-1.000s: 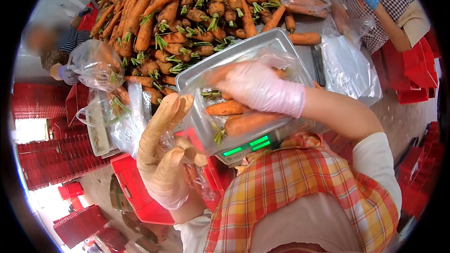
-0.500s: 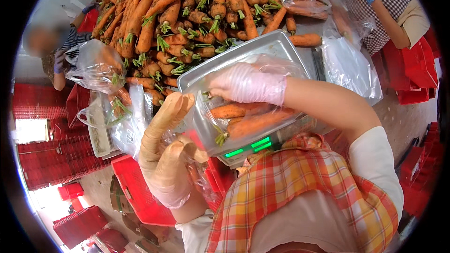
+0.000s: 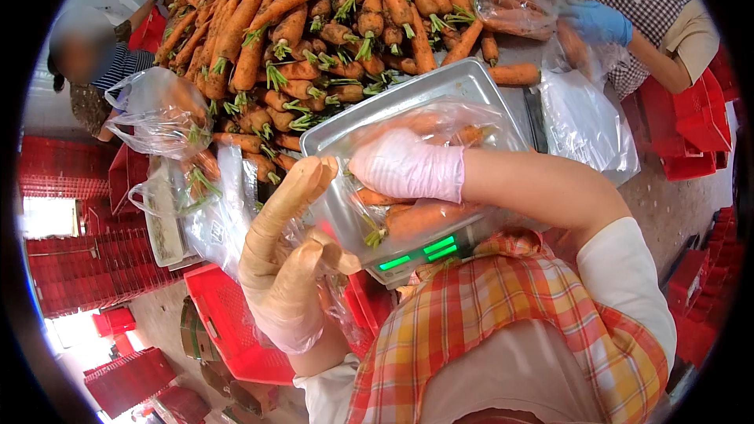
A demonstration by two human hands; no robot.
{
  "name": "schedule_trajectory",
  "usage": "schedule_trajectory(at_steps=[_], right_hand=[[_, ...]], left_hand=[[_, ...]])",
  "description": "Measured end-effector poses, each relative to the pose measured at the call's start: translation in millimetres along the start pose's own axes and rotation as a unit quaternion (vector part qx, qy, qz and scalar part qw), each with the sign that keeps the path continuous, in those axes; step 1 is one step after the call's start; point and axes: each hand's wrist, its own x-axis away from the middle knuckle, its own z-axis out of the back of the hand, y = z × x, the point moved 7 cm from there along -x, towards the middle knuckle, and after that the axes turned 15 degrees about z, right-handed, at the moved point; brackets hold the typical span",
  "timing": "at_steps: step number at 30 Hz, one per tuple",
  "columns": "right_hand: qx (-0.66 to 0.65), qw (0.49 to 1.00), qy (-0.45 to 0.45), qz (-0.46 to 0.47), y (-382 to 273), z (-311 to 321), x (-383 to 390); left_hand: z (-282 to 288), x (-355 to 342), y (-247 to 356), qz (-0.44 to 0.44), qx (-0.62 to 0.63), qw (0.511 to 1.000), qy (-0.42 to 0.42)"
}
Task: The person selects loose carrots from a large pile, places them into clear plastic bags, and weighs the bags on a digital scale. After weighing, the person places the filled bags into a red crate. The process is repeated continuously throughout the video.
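Observation:
A clear plastic bag of carrots (image 3: 428, 220) lies in the metal tray (image 3: 473, 71) of a scale with a green lit display (image 3: 440, 248). Across the bag rests my right hand (image 3: 404, 165) in a pale glove, its fingers bent together over the plastic near the tray's left side; the fingertips are partly hidden. My left hand (image 3: 284, 267), gloved too, is just left of the tray with forefinger stretched and thumb apart, holding nothing I can see. Behind the scale rises a heap of soil-marked carrots (image 3: 338, 31) with short green tops.
Bagged carrots (image 3: 169, 110) stand at the left, and another filled bag (image 3: 514, 0) lies at the far right. Flat plastic bags (image 3: 585, 122) are stacked right of the scale. A red crate (image 3: 228, 322) sits below left. A co-worker's blue-gloved hand (image 3: 597, 22) is at the right; another person (image 3: 94, 55) works at the left.
My right hand has shifted slightly lower over the bag. My left hand has edged right, its shape unchanged. The co-worker's blue-gloved hand has come down to the bag at the far right.

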Motion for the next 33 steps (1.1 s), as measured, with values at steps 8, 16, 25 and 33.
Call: schedule_trajectory(at_steps=[8, 16, 25, 33], right_hand=[[-0.074, 0.985, 0.156, 0.000, 15.9, 22.4, 35.4], [-0.084, 0.986, 0.103, -0.100, -0.5, 42.4, 24.9], [-0.089, 0.955, 0.280, 0.027, 19.1, -8.3, 24.4], [-0.606, 0.716, 0.294, -0.182, -2.3, 75.7, 83.6]], left_hand=[[16.7, -2.4, -4.2, 0.022, 0.084, 0.996, -0.028], [15.6, -2.7, -3.5, 0.009, 0.080, 0.996, -0.026], [17.7, -2.9, -5.6, 0.000, 0.012, 1.000, 0.024], [21.0, -6.0, -8.4, 0.020, 0.070, 0.997, -0.015]])
